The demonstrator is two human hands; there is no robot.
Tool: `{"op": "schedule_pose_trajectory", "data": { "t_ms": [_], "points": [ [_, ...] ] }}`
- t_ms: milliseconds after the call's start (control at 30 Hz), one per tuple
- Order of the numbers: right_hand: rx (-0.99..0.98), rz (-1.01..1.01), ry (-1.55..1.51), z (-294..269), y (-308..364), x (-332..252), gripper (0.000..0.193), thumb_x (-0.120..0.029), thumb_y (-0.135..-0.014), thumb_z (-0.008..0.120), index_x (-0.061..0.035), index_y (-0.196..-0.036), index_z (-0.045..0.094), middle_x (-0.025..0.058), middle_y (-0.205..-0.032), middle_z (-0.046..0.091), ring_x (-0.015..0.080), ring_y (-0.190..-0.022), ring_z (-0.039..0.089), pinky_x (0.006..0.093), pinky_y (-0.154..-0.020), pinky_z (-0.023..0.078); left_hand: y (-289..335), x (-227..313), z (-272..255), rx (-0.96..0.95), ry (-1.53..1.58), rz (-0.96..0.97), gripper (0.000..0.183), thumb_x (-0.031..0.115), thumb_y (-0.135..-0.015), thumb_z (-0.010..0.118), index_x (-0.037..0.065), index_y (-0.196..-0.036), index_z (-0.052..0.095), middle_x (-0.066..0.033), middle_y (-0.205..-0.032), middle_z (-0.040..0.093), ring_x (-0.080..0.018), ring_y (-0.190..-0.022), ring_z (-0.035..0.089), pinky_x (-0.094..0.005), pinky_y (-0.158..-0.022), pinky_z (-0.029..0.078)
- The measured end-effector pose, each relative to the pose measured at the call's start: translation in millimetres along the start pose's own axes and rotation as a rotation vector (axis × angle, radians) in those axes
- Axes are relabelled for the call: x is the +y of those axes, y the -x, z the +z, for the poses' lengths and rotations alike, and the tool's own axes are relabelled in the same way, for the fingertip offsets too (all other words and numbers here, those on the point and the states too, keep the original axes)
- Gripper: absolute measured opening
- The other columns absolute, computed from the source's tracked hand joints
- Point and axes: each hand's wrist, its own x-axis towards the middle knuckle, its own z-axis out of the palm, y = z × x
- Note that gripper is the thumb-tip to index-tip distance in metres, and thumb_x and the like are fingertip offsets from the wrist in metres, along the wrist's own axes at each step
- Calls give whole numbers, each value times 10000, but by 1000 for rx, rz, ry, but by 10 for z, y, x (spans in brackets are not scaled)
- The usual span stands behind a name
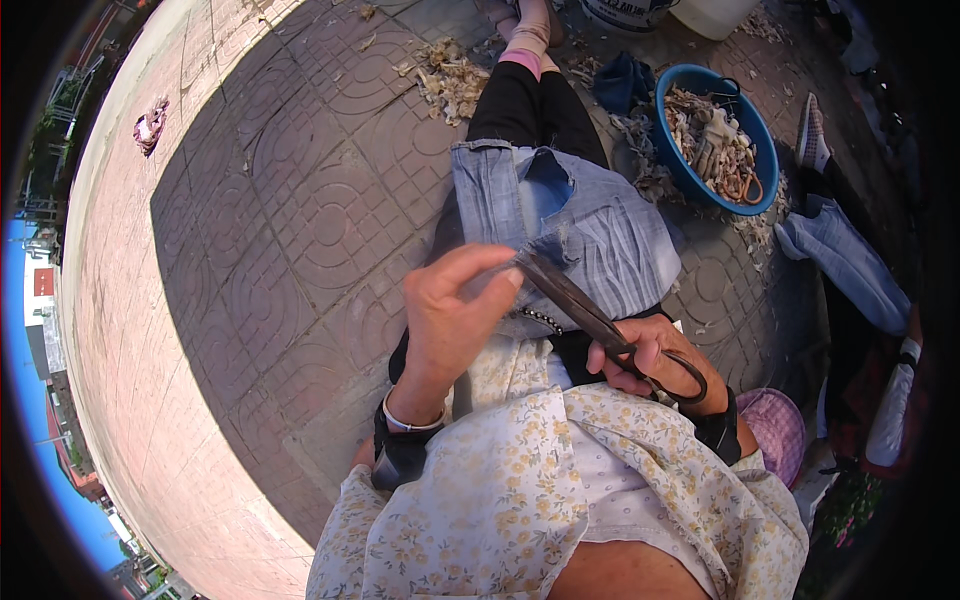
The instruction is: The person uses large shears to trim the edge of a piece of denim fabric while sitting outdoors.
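Observation:
My right hand (655, 355) grips dark metal scissors (575, 296) by their looped handles. The blades point up and left, close together, with their tips beside the fingertips of my left hand (455, 300). Thumb and index finger of that left hand are pinched at the blade tips; a thin, faint thing seems to be between them, too small to name. Beneath both hands, a faded blue denim cloth (625, 225) with a torn opening lies over my lap. A dark beaded strip (540, 320) shows below the blades.
A blue basin (768, 140) on the right holds pale scraps, a glove (718, 140) and orange-handled scissors (752, 188). Loose scraps (452, 80) lie on the paving. White buckets (625, 12) stand at the top. Another person with denim on the lap (850, 260) sits at the right.

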Motion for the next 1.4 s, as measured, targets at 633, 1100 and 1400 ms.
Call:
{"op": "schedule_pose_trajectory", "data": {
  "t_ms": [633,1100,1400],
  "points": [
    [163,-157,351,87,-82,75,437,-436,-920,573,-2,-886,613,-28,-572,465,61,-535,397,239,-473,319,-3,98,43,-17,-30,41,121,16,-755,672,-25,-867,652,-102,-759,667,-129,-693,635,-259,-634,487],
    [143,-140,45,25,-65,-20,648,-646,-867,504,-11,-955,597,-31,-611,457,40,-496,379,204,-467,286,-37,15,-63,-54,106,-67,148,37,-784,689,-40,-910,678,-37,-820,685,-63,-775,596,-219,-690,484],
    [38,-16,95,41,-7,-42,652,-664,-855,501,-31,-971,604,-21,-660,470,63,-592,403,220,-537,293,-25,17,-29,-30,234,-81,135,14,-788,676,-41,-911,678,-44,-834,689,-69,-778,601,-224,-697,489]
  ]
}}
